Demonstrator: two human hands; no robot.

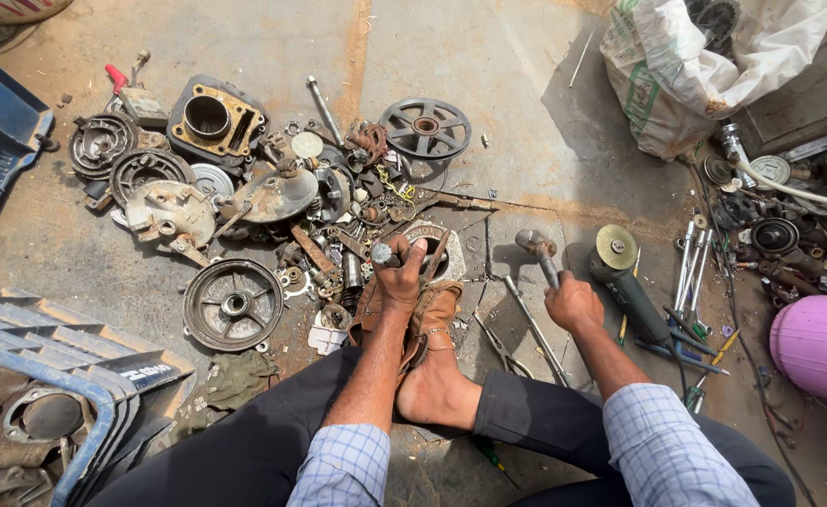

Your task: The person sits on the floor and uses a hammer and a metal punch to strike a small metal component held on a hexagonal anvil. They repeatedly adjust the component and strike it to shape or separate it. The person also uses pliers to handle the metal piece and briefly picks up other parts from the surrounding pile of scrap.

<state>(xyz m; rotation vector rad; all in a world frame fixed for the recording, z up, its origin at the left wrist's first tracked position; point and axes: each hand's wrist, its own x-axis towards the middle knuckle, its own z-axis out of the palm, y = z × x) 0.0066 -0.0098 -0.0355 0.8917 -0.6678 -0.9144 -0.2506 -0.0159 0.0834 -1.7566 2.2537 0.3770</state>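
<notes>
Left hand (399, 277) gripping a punch (382, 253) on the ring part (432, 246) — steadied by sandals (423, 319). Right hand (571, 302) clasping a raised hammer (537, 247) — striking step, demanding a square blow.

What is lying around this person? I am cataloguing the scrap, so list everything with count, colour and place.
hammer: one, grey metal, in the right hand
punch tool: one, dark metal, gripped by the left hand
angle grinder: one, dark green, right of the hammer
spoked wheel: one, grey, top centre
cylinder block: one, black, top left
brake drum: one, rusty grey, left of the feet
wrenches: several, silver, right side
sack: one, white, top right
pink container: one, right edge
sandals: brown, centre
left hand: fist on punch tool
right hand: gripping hammer
</notes>
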